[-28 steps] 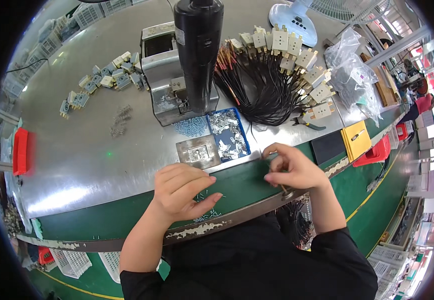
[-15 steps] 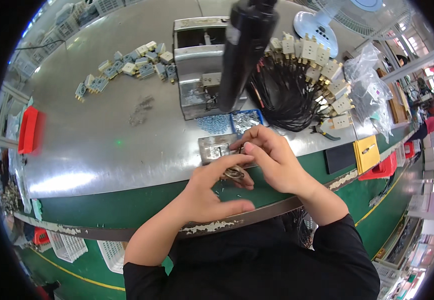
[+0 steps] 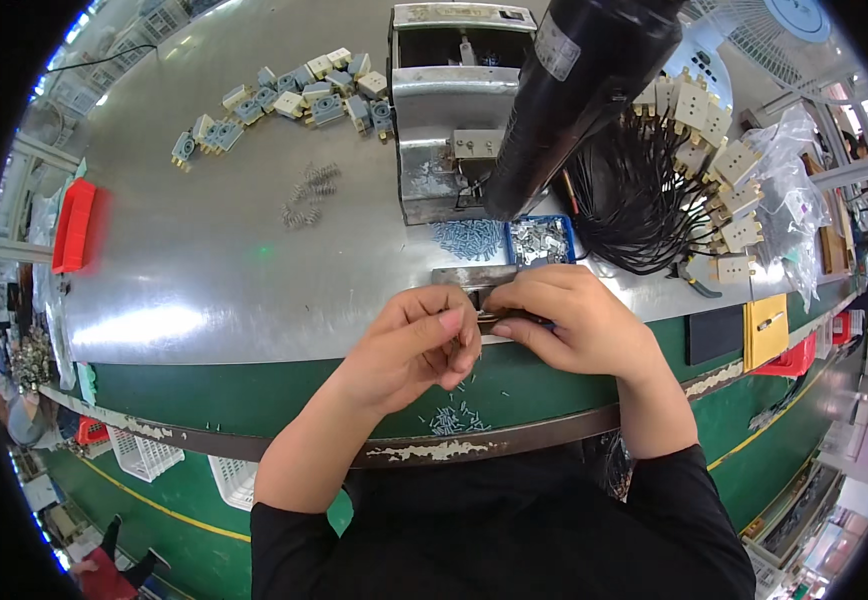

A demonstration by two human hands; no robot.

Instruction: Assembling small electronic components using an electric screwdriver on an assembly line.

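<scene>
A small metal fixture block lies at the front of the steel tabletop, partly hidden by my fingers. My right hand is over its right side, thumb and fingertips pinched together at the block; what they grip is hidden. My left hand is just left of it, thumb against curled fingers, and I cannot make out what is in them. Small loose screws lie on the green mat below my hands. Behind the block are a heap of bluish screws and a blue tray of small metal parts.
A black cylindrical machine part rises beside a metal machine. Grey and cream plug housings and springs lie left; black cables with cream plugs, pliers and a yellow notepad lie right.
My left hand, spread around a brassy metal part before, has drawn its thumb and fingers together and moved up beside the block. My right hand has come down onto it. The view has shifted.
</scene>
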